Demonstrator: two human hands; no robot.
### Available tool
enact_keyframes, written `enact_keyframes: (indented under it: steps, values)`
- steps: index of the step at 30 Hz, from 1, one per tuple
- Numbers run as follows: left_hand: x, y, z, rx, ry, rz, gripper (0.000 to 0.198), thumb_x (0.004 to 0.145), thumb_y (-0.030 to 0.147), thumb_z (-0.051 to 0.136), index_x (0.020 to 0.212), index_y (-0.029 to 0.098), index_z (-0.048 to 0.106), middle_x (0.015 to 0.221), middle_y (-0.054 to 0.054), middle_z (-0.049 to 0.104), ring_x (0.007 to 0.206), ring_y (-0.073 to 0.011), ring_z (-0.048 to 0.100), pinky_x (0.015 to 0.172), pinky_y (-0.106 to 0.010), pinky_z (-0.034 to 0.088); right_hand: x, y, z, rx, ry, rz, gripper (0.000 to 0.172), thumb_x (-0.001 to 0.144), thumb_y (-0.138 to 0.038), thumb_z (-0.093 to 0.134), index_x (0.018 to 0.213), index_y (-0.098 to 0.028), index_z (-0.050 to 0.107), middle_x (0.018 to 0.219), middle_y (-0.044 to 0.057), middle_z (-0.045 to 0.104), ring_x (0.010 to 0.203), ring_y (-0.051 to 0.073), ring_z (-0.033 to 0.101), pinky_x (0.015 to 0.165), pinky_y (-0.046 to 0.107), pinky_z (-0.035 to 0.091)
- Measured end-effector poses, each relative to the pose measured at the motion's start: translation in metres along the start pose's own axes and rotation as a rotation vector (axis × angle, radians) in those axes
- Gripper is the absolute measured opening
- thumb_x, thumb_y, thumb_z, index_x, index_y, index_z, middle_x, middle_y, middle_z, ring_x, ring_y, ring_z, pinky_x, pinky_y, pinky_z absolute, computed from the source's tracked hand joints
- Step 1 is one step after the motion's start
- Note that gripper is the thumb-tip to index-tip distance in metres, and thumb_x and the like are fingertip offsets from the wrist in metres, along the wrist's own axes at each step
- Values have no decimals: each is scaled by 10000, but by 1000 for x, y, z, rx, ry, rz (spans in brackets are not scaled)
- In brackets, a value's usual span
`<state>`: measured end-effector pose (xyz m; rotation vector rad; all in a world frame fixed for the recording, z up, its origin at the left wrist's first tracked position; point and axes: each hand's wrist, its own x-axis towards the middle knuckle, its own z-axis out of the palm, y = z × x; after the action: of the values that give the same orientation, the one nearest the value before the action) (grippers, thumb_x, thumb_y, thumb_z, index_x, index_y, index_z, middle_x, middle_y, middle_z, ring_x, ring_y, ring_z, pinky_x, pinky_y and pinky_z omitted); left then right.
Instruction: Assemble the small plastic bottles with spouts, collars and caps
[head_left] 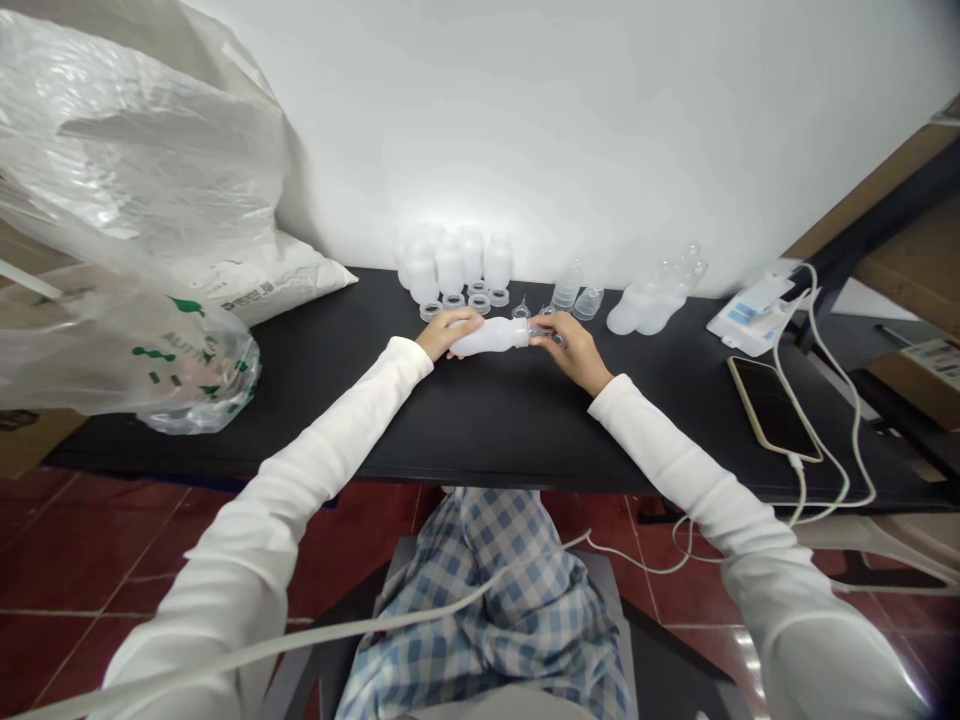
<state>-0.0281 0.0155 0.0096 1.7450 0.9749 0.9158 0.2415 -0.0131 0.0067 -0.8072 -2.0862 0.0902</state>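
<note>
Frosted plastic bottle (491,336) held sideways between both hands, low over a black counter (480,430).

The left grip (452,333) wrapped the bottle's base; the right grip (576,350) closed around its neck. Upright bottles (450,264) and clear rings (454,300) stood just behind, a plastic bag (112,300) bulged far left, and a smartphone (772,408) lay right.

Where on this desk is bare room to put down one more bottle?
The black desk is bare between the plastic bag and your left hand, and between your right hand and the phone. It is crowded behind the held bottle, where the other bottles and rings stand.
</note>
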Motion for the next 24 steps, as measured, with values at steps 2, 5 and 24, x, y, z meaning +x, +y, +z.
enact_keyframes:
  steps: [2,5,24]
  values:
    - [-3,2,1,177,55,155,592,768,707,647,974,155,711,921,-80,762,703,-194,703,570,-278,531,-1,3,2,-25,0,32,331,1018,-508,477,1079,-223,634,972,69,697,875,195,665,818,348,561]
    - [-7,4,2,433,57,279,560,725,606,752,1099,191,717,1147,-71,749,1054,-266,703,917,-367,558,-1,3,4,-81,-15,54,385,1045,-527,372,1001,-218,597,901,65,663,804,190,622,768,331,516]
    - [-10,9,1,753,111,402,575,813,514,763,1294,215,662,1238,-83,707,1147,-248,686,989,-351,546,3,-4,-7,-240,-138,-78,500,972,-541,559,1362,-228,550,1262,117,710,1104,292,672,914,416,480]
